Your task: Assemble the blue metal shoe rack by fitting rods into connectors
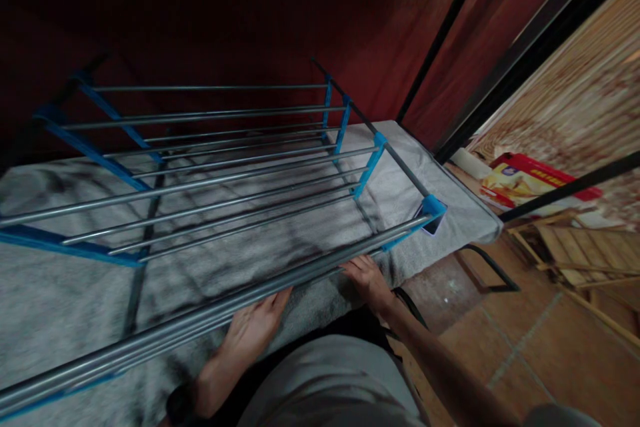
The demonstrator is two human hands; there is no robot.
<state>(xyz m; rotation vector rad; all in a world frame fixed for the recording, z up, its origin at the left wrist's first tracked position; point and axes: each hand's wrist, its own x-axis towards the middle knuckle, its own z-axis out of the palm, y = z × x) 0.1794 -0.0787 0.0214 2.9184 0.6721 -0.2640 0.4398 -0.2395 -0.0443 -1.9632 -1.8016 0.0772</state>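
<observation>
A rack of grey metal tubes (pixel 210 177) with blue plastic joints (pixel 370 165) and dark side poles lies across a grey blanket (pixel 320 177). Its nearest tubes (pixel 200 312) run close together in front of me. My left hand (pixel 255 327) is at their near edge, its thumb stretched out along the blanket and its other fingers hidden beneath the tubes. Further right, my right hand (pixel 369 281) touches the lowest near tube, fingers extended and loosely side by side. A phone (pixel 433 223) lies on the blanket beneath the near right corner joint.
A dark red wall (pixel 225 20) stands behind the rack. Black frame poles (pixel 445 33) rise at the right. On the tiled floor (pixel 530 327) are a red and yellow box (pixel 530 180) and a folded wooden piece (pixel 585 257). A black metal bar (pixel 493 267) juts out beside the blanket.
</observation>
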